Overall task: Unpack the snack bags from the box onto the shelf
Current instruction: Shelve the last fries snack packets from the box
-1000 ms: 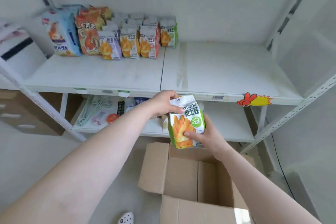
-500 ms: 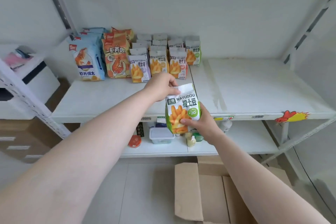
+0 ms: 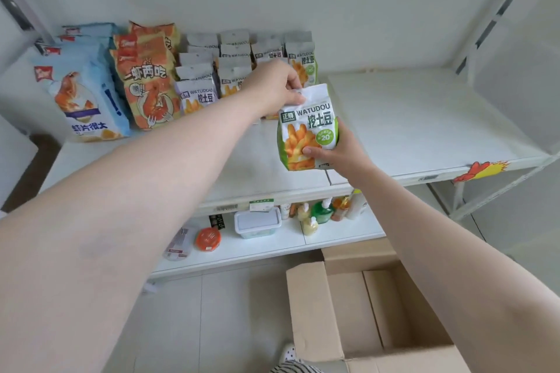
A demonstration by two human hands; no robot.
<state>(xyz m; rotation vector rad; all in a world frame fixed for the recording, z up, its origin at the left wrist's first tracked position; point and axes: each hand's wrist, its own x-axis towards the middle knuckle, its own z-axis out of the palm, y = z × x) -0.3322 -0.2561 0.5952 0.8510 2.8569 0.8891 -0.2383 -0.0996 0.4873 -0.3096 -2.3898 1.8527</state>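
Where bags stand: white shelf (image 3: 409, 118)

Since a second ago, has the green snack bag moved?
Yes. The green snack bag, held by both hands, rose from over the cardboard box to above the shelf.

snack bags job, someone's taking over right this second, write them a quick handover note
Left hand pinches the top edge of the green WATUDOU bag; right hand grips its lower part. The bag is upright over the front of the shelf, not yet set down.
Done: rows of WATUDOU bags, orange shrimp bags and blue bags stand at the shelf's back left.
Left: place this bag by the row. The open box on the floor shows no bags in its visible part; check inside.
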